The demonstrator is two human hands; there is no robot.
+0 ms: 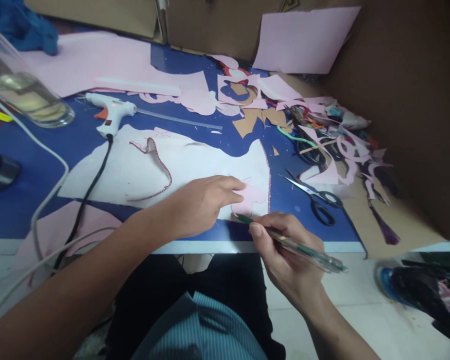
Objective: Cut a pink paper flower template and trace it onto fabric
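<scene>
A white fabric piece with dark red stitching along its right edge lies on the blue table. Near its right end is a small pink cutout. My left hand lies over the fabric, fingers extended, their tips on the cutout's left side. In my right hand is a pen with a green front end. Its tip touches the fabric beside the cutout's lower left edge. A strip of dark red stitching curves across the fabric left of my hands.
Black-handled scissors lie open at the right, near paper scraps. Behind the fabric rests a white glue gun, its black cord crossing the fabric's left part. A glass stands at the far left.
</scene>
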